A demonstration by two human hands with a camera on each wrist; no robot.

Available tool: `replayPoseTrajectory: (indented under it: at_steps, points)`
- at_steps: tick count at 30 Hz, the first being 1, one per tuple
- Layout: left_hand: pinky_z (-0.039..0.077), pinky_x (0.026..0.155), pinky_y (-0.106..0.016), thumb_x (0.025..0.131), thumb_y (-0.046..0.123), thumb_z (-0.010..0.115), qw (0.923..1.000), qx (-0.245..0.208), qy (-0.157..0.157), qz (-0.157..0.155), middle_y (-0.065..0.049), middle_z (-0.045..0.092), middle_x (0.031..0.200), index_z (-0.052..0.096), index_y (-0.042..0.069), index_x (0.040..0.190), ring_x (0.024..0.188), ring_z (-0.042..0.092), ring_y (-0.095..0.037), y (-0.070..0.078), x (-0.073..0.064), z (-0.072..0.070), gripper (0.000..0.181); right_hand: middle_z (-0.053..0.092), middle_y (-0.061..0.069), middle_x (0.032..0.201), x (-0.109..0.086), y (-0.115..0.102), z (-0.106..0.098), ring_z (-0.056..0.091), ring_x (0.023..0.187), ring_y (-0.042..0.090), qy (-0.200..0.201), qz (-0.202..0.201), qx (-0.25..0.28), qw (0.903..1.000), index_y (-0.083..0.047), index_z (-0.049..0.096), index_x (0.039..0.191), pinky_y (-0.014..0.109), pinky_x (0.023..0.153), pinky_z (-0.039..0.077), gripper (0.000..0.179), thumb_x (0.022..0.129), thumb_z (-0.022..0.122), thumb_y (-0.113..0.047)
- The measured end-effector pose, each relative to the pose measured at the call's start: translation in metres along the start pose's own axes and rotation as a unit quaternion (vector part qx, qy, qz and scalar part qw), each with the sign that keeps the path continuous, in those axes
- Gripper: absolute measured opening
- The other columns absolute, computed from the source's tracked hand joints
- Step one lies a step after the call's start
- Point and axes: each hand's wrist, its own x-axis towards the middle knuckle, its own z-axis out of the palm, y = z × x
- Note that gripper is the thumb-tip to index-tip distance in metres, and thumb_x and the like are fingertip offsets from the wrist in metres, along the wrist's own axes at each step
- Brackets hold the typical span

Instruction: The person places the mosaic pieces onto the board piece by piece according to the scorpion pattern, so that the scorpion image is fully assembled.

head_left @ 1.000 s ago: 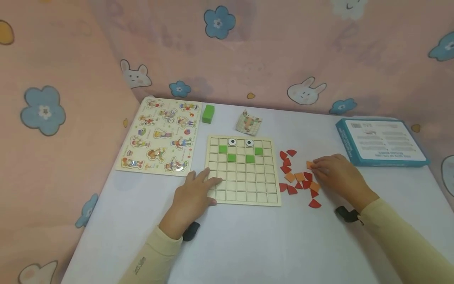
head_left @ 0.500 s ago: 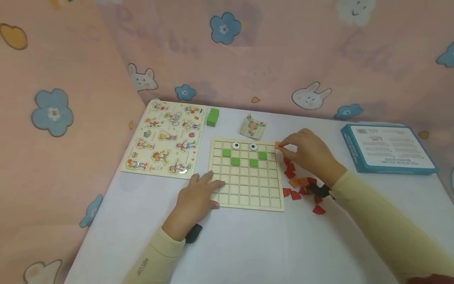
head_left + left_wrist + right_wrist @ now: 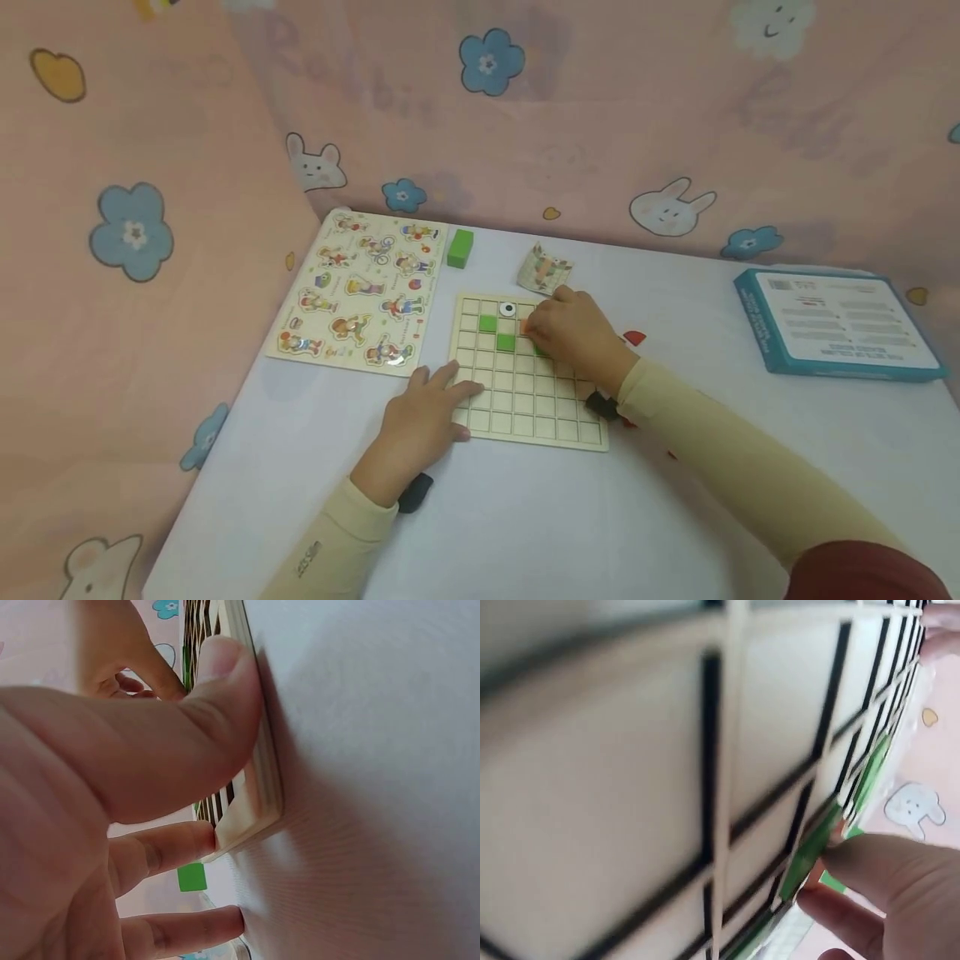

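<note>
A wooden grid board [image 3: 502, 400] lies flat, with green square tiles [image 3: 487, 323] and a round eye piece [image 3: 507, 309] in its upper cells. My left hand [image 3: 412, 425] rests at the board's left edge, fingers spread. In the left wrist view its thumb [image 3: 225, 712] lies over the board's rim. Over the upper middle of the board, my right hand [image 3: 581, 333] pinches an orange square tile [image 3: 524, 327] between thumb and finger. That hand hides the second eye piece and most of the right-hand green tiles. The right wrist view shows the fingertips beside a green tile [image 3: 810, 855].
A picture puzzle board [image 3: 360, 292] lies at the left and a green block [image 3: 461, 249] behind. A creased pattern card [image 3: 545, 268] sits beyond the grid. Red pieces [image 3: 634, 337] show around the right forearm. At the right lies a blue-edged box [image 3: 840, 325].
My right hand has picked the orange tile from the pile at the right and carried it left over the board's upper cells. The left hand has stayed at the board's edge.
</note>
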Motion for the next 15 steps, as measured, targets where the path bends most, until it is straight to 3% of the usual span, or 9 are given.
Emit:
replayPoseTrajectory:
  at_steps: [6,15]
  points:
    - [0.060,0.079,-0.053,0.083,0.027,0.091,1.0000,0.001,-0.001,-0.001,-0.010,0.045,0.163,0.066,0.030,0.145,0.145,0.039,-0.045,0.001,-0.001,0.000,0.067,0.076,0.003,0.118,-0.007,-0.008,0.001,0.059,0.111,0.030,-0.018,0.019,0.015,0.9995,-0.016,0.083,0.114,0.053,0.097,0.047,0.017,0.103,0.072,-0.024]
    - [0.059,0.078,-0.052,0.083,0.026,0.092,1.0000,-0.002,0.003,0.001,-0.010,0.046,0.163,0.067,0.029,0.144,0.144,0.040,-0.044,0.001,0.000,0.001,0.067,0.062,0.008,0.139,-0.008,-0.008,-0.010,0.048,0.132,0.036,-0.066,0.064,0.065,0.9937,-0.014,0.077,0.126,0.061,0.108,0.037,0.025,0.108,0.060,-0.020]
